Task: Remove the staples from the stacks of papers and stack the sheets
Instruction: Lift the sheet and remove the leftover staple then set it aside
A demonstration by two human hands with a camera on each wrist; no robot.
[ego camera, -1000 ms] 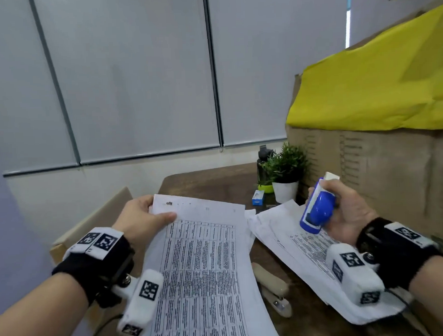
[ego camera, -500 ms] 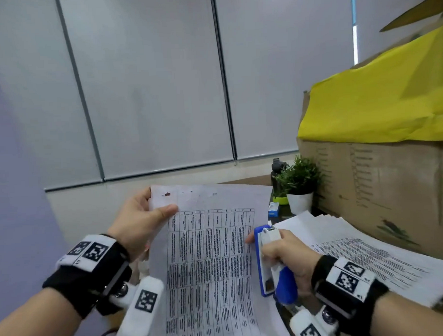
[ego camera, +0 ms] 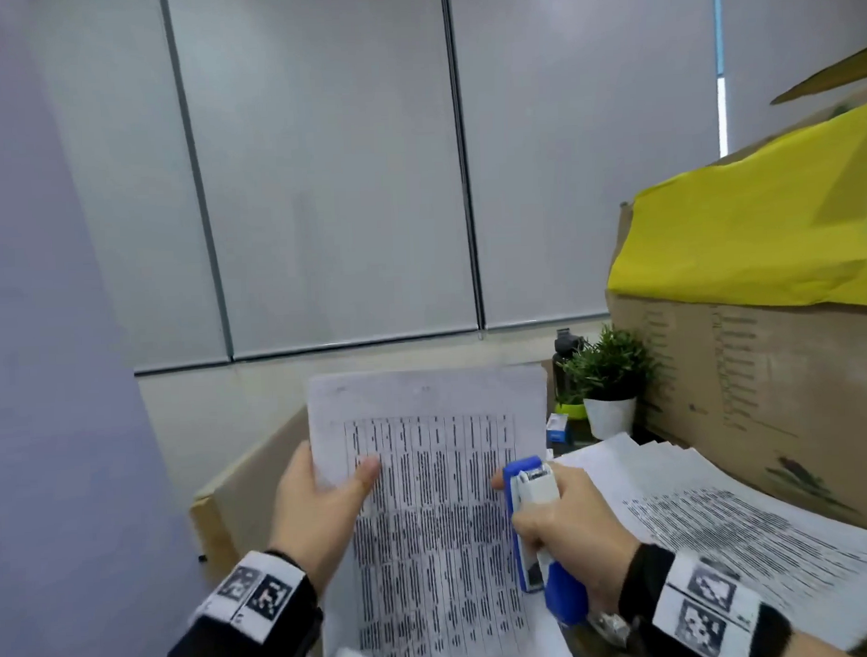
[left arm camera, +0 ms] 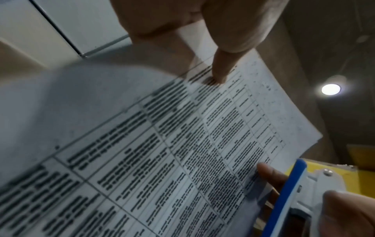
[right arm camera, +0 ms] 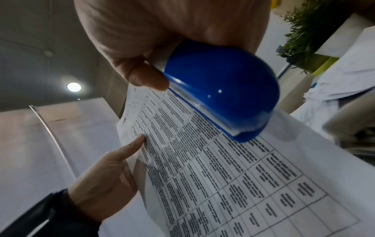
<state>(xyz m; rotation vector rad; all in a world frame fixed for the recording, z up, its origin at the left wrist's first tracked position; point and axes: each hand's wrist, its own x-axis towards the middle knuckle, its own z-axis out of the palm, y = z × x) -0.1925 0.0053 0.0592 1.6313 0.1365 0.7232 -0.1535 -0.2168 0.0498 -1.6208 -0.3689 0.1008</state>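
A stack of printed sheets [ego camera: 432,500] with a table of text is held upright in front of me. My left hand [ego camera: 320,509] grips its left edge, thumb [ego camera: 365,470] on the front of the page. My right hand [ego camera: 561,525] grips a blue and white stapler [ego camera: 536,521] and its thumb [ego camera: 498,483] pinches the stack's right edge. In the left wrist view the thumb [left arm camera: 220,70] presses the sheets [left arm camera: 162,144], with the stapler [left arm camera: 292,192] at the lower right. The right wrist view shows the stapler's blue back [right arm camera: 221,89] over the sheets [right arm camera: 233,176].
A fanned pile of printed sheets [ego camera: 723,519] lies on the table to the right. Behind it stand a cardboard box [ego camera: 768,390] with a yellow cover, a small potted plant [ego camera: 608,386], a dark bottle [ego camera: 565,353] and a small blue box [ego camera: 557,429].
My right hand brought the stapler from above the right pile over to the held stack's right edge. My left hand slid down the left edge. The stack now stands more upright.
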